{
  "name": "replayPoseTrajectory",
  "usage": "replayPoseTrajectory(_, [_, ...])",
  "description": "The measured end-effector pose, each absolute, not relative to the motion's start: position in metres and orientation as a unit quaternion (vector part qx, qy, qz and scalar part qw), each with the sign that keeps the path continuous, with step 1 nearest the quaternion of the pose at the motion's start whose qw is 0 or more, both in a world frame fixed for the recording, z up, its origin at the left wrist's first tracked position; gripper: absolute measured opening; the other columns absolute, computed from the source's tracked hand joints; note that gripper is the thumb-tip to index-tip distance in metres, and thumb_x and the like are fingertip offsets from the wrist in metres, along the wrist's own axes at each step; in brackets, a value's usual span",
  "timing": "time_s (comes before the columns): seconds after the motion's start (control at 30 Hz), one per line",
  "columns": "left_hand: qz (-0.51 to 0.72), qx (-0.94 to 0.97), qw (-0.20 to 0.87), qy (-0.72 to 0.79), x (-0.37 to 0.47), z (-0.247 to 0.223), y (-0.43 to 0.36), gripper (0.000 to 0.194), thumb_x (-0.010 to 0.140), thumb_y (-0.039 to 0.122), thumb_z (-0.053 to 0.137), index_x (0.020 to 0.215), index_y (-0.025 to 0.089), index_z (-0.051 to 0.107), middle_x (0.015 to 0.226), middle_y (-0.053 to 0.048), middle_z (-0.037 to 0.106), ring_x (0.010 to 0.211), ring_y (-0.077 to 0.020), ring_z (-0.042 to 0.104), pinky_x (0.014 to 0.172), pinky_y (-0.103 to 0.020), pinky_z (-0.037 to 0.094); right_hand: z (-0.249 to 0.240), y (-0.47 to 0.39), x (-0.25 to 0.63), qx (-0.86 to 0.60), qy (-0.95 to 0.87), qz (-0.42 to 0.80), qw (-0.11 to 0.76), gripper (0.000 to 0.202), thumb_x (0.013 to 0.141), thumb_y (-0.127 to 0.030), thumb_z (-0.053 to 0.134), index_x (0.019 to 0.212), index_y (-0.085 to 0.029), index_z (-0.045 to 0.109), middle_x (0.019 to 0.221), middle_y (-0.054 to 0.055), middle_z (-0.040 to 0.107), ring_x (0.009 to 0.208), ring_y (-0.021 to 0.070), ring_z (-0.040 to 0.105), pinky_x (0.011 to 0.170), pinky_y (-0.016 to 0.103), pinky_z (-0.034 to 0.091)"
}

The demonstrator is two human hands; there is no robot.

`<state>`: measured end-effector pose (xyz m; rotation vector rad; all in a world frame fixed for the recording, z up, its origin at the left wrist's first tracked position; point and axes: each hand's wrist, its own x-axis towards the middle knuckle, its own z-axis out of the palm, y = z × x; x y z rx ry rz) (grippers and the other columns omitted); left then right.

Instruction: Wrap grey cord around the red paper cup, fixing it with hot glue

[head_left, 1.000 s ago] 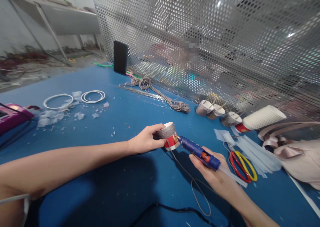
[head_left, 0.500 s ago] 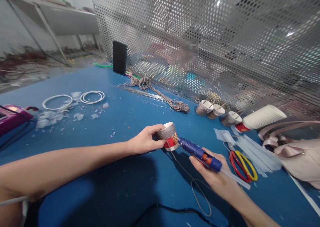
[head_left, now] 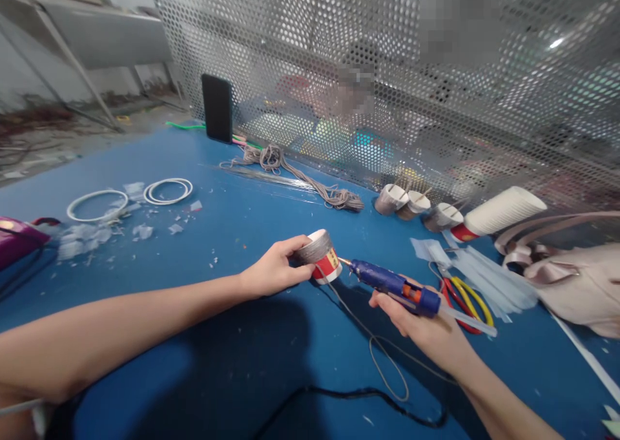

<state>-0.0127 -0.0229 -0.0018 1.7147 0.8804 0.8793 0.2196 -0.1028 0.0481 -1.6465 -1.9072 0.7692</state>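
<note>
Step in hand: judged from the tool position, glue application to the side wall of the paper cup (head_left: 329,273). The cup is above the near-middle part of the blue desk (head_left: 194,246), between the two hands, mouth upward and slightly tilted. Whether its base bears on the desk cannot be told. Grey cord (head_left: 317,249) is wound in a band around the upper wall; the red printed wall below is bare. The free run of cord leaves the cup low down and lies in a loose loop on the desk.

Left hand (head_left: 276,269): the grip is closed on the cup from its left side, fingers at the rim, thumb against the lower wall.

Right hand (head_left: 426,330): the grip is closed around the blue glue gun (head_left: 387,282), with a translucent glue stick (head_left: 467,319) projecting from its rear. The nozzle (head_left: 345,260) points at the wall, just beside it; contact cannot be confirmed. Trigger pressure and any glue bead are not discernible.

Next-move requirements, as a judgement: hold the cup steady, place glue directly below the lowest turn, and keep the nozzle clear of the left fingers. Laying a further turn calls for withdrawing the nozzle, drawing the free cord taut and rotating the cup.
</note>
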Motion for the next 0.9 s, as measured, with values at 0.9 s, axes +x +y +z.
replayPoseTrajectory(0.9, [0.337,0.744,0.456,0.354,0.006,-0.004,0.001,0.017,0.072,0.025,0.057,0.086,0.014,0.057,0.077,-0.001,0.059,0.071,-0.0135,0.054,0.069,-0.026,0.046,0.036,-0.102,0.215,-0.589,-0.703,0.232,0.324,0.021,0.084,-0.037,0.055,0.072,-0.019,0.055,0.059,-0.004,0.056,0.050,0.0100,0.049,0.050,0.021,0.038])
